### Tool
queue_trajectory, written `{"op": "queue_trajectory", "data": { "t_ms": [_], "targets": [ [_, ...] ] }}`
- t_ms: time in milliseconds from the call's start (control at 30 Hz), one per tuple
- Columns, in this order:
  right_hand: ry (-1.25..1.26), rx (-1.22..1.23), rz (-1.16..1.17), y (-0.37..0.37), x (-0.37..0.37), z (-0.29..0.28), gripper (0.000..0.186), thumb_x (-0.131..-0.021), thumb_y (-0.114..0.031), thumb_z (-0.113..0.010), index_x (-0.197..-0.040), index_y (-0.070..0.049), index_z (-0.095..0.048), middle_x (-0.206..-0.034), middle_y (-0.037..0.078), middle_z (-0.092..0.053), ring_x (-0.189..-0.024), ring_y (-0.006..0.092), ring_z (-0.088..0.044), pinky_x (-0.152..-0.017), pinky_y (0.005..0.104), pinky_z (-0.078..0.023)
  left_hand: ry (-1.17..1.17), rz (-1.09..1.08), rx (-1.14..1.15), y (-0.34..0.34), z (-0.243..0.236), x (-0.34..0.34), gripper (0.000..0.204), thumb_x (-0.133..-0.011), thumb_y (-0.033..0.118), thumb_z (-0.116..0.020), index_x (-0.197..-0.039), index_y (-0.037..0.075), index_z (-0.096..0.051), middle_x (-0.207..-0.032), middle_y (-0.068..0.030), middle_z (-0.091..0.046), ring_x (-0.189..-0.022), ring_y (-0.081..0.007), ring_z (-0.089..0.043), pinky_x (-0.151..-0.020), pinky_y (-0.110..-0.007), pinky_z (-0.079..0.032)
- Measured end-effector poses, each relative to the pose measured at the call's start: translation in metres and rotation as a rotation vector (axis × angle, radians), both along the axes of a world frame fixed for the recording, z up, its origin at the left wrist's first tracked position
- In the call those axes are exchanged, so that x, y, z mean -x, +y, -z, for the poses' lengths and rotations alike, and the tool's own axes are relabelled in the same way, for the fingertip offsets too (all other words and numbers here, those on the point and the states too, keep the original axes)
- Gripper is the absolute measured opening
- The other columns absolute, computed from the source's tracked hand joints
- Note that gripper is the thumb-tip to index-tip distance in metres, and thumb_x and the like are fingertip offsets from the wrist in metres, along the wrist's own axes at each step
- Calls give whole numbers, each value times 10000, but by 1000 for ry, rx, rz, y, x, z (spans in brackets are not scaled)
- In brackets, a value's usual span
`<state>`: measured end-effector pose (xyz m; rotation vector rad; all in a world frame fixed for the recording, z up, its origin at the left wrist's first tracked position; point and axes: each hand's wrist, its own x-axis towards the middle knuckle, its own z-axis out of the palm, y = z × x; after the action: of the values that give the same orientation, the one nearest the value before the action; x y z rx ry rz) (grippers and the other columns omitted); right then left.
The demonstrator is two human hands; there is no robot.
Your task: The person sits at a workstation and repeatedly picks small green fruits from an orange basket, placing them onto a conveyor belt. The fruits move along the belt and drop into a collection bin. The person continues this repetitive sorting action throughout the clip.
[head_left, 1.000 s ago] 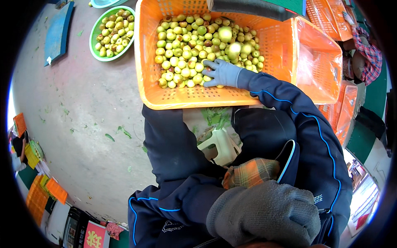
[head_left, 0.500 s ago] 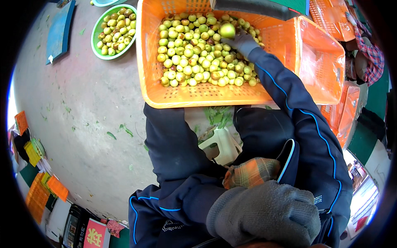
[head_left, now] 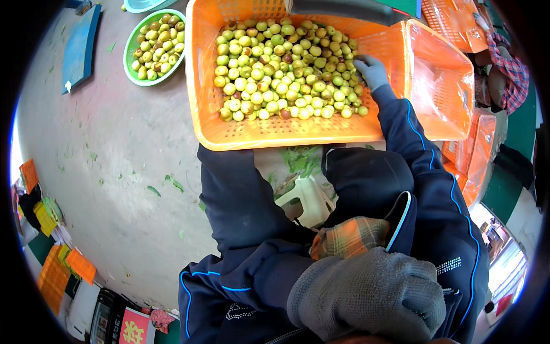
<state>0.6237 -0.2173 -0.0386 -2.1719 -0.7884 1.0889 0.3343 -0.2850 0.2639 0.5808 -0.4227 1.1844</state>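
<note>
From the head view, we are reaching our gloved right hand [head_left: 370,71] into the orange crate [head_left: 229,129], fingers spread among the green-yellow fruits [head_left: 281,69] at its right wall — gripping nothing we can see. Our gloved left hand [head_left: 369,295] is resting near our lap, loosely curled — empty or not, we cannot tell. A green bowl [head_left: 130,54] of fruit is sitting on the floor to the left.
</note>
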Motion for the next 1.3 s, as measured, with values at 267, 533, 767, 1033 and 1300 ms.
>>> {"op": "queue_trajectory", "data": {
  "t_ms": [267,533,767,1033,1300],
  "targets": [
    [838,-139,399,-65,13,-10,187,-889,-179,-646,-1054,-93,-627,-944,12,-612,-926,129,-601,-783,347,-553,215,379,-284,49,5,21,249,-953,204,-517,-995,13,-670,-1051,-179,-620,-946,-364,-601,-821,-462,-478],
    [679,-194,207,-63,24,-106,248,-911,-280,-626,-1021,-59,-639,-779,69,-597,-505,105,-530,-440,248,-422,604,452,-162,45,21,18,202,-931,100,-553,-1014,-34,-681,-1152,-191,-621,-1092,-319,-578,-956,-396,-442],
    [447,-253,390,-30,-41,-111,414,-906,-523,-582,-845,-115,-616,-615,27,-548,-402,119,-482,-355,275,-364,749,432,-160,45,40,10,134,-923,23,-566,-1018,-15,-651,-1112,-229,-644,-1066,-337,-613,-947,-422,-479],
    [397,-908,640,102,-178,-239,598,-928,-491,-582,-1342,-81,-450,-1049,174,-609,-776,229,-652,-644,346,-566,760,461,-159,43,42,1,135,-926,56,-581,-1026,-4,-647,-1100,-208,-649,-1072,-330,-612,-942,-412,-477],
    [340,-565,243,8,-56,-132,277,-918,-218,-596,-1112,-21,-609,-754,91,-653,-497,162,-629,-444,284,-528,768,506,-66,39,37,2,183,-921,76,-587,-1055,-26,-660,-1057,-169,-651,-1004,-278,-626,-916,-375,-479]
  ]
}}
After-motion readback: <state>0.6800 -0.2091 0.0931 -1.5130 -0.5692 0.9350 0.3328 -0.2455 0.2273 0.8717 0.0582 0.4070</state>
